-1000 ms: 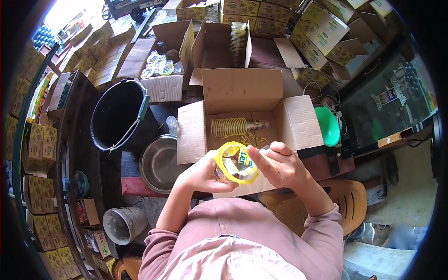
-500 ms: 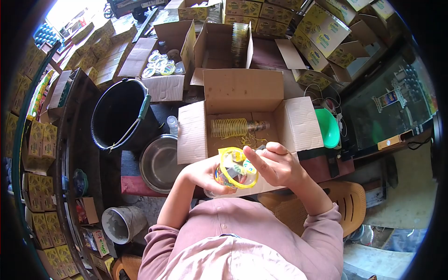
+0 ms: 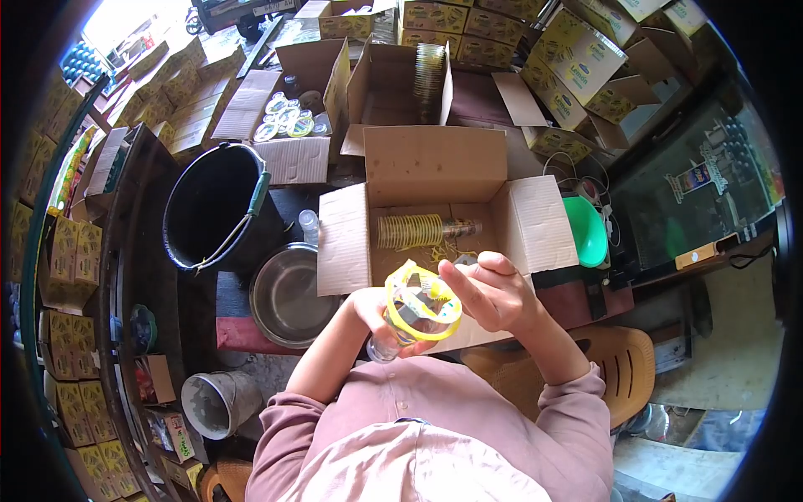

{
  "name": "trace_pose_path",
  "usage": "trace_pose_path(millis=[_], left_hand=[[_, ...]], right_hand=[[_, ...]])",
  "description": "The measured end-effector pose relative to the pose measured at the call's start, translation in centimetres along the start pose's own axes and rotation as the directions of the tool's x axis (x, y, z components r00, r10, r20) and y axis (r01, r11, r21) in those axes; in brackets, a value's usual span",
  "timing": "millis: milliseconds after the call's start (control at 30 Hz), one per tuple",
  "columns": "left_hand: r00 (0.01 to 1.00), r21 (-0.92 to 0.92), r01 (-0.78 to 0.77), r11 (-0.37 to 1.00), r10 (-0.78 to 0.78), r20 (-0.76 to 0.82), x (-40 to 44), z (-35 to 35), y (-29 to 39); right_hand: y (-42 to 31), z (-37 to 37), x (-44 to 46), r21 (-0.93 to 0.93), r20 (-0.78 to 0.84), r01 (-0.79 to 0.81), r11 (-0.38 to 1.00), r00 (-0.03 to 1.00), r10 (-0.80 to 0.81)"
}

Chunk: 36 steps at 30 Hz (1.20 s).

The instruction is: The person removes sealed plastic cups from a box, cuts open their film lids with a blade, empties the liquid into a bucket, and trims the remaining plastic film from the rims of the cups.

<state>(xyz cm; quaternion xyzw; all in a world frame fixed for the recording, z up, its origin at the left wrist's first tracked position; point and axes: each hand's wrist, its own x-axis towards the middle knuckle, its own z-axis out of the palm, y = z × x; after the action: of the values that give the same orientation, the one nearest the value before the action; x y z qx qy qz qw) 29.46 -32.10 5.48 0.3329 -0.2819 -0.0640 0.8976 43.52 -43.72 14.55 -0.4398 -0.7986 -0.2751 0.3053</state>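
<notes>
My left hand (image 3: pixel 370 309) is wrapped round a clear plastic cup (image 3: pixel 410 328) above the near edge of an open cardboard box (image 3: pixel 437 164). A yellow band (image 3: pixel 456 311) rings its mouth, and a yellow-and-white strip curls up at the far side. Close to the rim on the right is my right hand (image 3: pixel 495 293), index finger stretched toward the cup and the others curled. A small greyish thing shows at those fingers, too unclear to name. Inside the box lie a row of nested yellow-rimmed cups (image 3: pixel 410 231) and thin yellow scraps (image 3: pixel 437 254).
Left of the box stand a black bucket (image 3: pixel 261 171), a steel bowl (image 3: pixel 293 318) and clear cups (image 3: pixel 309 224). A green bowl (image 3: pixel 585 230) sits at the right. Behind are a box of lidded cups (image 3: pixel 288 159) and another with a tall cup stack (image 3: pixel 429 75).
The cup has tilted and turned in my left hand, so its mouth and yellow ring face up more and its clear lower end shows. My right hand has barely moved.
</notes>
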Motion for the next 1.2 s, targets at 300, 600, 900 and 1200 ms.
trace_pose_path(millis=[300,600,900,1200], left_hand=[[0.973,0.192,0.044,0.980,0.002,-0.232,0.1,-0.7,2.4],[0.675,0.863,0.495,0.099,0.581,-0.454,2.1,3.9,2.1],[0.598,0.849,0.502,0.165,0.643,-0.478,2.7,3.8,1.7],[0.676,0.829,0.507,0.235,0.487,-0.552,2.7,3.9,2.8]], right_hand=[[0.9,0.2,-1.0,0.030,-0.007,-0.169,0.985,0.986,0.169],[1.9,0.1,-0.8,-0.138,0.085,-0.170,0.976,0.979,0.183],[2.0,0.7,-1.4,-0.103,0.087,-0.118,0.988,0.988,0.127],[2.3,1.0,-1.8,-0.092,0.048,-0.072,0.993,0.996,0.077]])
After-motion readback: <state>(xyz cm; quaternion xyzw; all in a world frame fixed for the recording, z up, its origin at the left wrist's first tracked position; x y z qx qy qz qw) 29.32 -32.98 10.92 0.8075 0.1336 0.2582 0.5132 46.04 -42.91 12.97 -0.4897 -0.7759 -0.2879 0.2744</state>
